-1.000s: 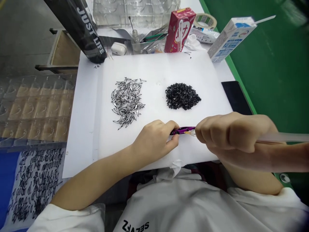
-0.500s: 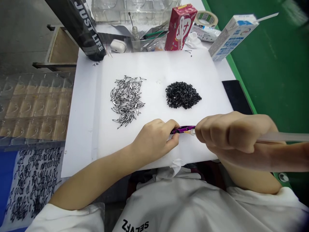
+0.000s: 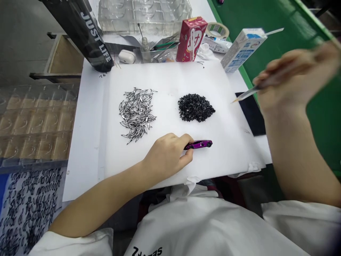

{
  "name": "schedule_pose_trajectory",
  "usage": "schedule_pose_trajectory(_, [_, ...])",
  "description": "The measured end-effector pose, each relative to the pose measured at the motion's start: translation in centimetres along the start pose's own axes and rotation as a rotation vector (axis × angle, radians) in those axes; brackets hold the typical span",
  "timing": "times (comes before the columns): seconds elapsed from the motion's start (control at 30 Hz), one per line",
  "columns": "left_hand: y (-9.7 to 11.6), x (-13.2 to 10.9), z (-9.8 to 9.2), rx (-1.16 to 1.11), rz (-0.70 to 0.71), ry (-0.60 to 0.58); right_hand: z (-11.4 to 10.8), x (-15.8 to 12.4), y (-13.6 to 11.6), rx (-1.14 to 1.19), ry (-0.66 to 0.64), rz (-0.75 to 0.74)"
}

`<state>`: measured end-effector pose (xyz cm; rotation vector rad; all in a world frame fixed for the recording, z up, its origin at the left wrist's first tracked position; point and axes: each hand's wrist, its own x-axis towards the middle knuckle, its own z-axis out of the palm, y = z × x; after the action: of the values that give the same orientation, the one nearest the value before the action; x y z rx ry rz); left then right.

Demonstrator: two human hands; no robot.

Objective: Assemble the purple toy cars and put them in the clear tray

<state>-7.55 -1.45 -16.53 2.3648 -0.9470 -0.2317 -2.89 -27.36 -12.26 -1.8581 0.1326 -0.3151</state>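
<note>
My left hand [image 3: 167,156] pinches a small glossy purple piece [image 3: 198,144] at its near end, low on the white board [image 3: 226,149]. My right hand [image 3: 283,78], blurred with motion, is raised well above the board's right side and grips a long thin pointed tool [image 3: 246,94]. Its tip points left, away from the purple piece. Beyond the left hand lie a loose pile of slender black-and-silver wire pieces [image 3: 137,115] and a denser black heap of small pieces [image 3: 196,107]. Neither hand touches them.
Clear plastic trays [image 3: 144,14] stand beyond the board, and more [image 3: 37,128] lie at left. A black "JUST LIFE" cylinder [image 3: 90,39], red box [image 3: 191,39], tape roll [image 3: 217,30], white carton [image 3: 242,49] and black pad [image 3: 252,113] surround it.
My right hand has lifted away from the purple piece, up and to the right, taking the pointed tool with it. The purple piece stays in my left hand. The view has shifted slightly.
</note>
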Motion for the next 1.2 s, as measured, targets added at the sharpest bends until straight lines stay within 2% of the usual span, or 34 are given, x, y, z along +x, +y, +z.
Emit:
schedule_pose_trajectory(0.03, [0.0,0.0,0.0,-0.002,-0.002,-0.002,-0.6,0.5,0.7,-0.012,0.13,-0.114])
schedule_pose_trajectory(0.07, [0.0,0.0,-0.1,-0.005,-0.005,-0.008,-1.0,0.5,1.2,-0.05,0.267,-0.288])
schedule_pose_trajectory(0.1, [0.0,0.0,-0.1,-0.007,-0.009,-0.014,-1.0,0.1,1.6,-0.159,0.345,-0.463])
schedule_pose_trajectory(0.13, [0.0,0.0,-0.1,-0.009,-0.013,-0.019,-0.8,-0.7,1.8,-0.31,0.313,-0.596])
schedule_pose_trajectory(0.17, [0.0,0.1,-0.2,-0.01,-0.017,-0.024,-0.3,-1.7,2.0,-0.454,0.216,-0.686])
schedule_pose_trajectory(0.2, [0.0,0.1,-0.2,-0.011,-0.021,-0.026,0.4,-2.8,2.1,-0.583,0.066,-0.714])
schedule_pose_trajectory(0.27, [0.0,0.1,-0.3,-0.015,-0.026,-0.028,1.9,-4.6,2.3,-0.741,-0.255,-0.624])
schedule_pose_trajectory(0.3, [0.0,0.1,-0.3,-0.016,-0.028,-0.031,2.6,-5.2,2.5,-0.791,-0.344,-0.595])
schedule_pose_trajectory(0.33, [0.0,0.1,-0.3,-0.017,-0.028,-0.034,3.3,-5.5,2.7,-0.834,-0.375,-0.593])
schedule_pose_trajectory(0.5, [0.0,0.1,-0.2,-0.017,-0.024,-0.034,4.7,-4.9,3.7,-0.949,-0.394,-0.574])
schedule_pose_trajectory(0.63, [-0.1,0.1,-0.1,-0.012,-0.018,-0.031,5.2,-4.6,3.8,-1.038,-0.349,-0.536])
schedule_pose_trajectory(0.77, [-0.1,0.0,-0.2,-0.012,-0.016,-0.031,5.4,-4.7,3.6,-1.103,-0.33,-0.6])
schedule_pose_trajectory(0.97, [-0.1,0.0,-0.2,-0.012,-0.012,-0.036,4.4,-4.9,3.4,-0.96,-0.461,-0.58])
schedule_pose_trajectory(1.2, [-0.1,0.1,-0.3,-0.019,-0.031,-0.056,4.0,-5.8,3.2,-0.881,-0.42,-0.515])
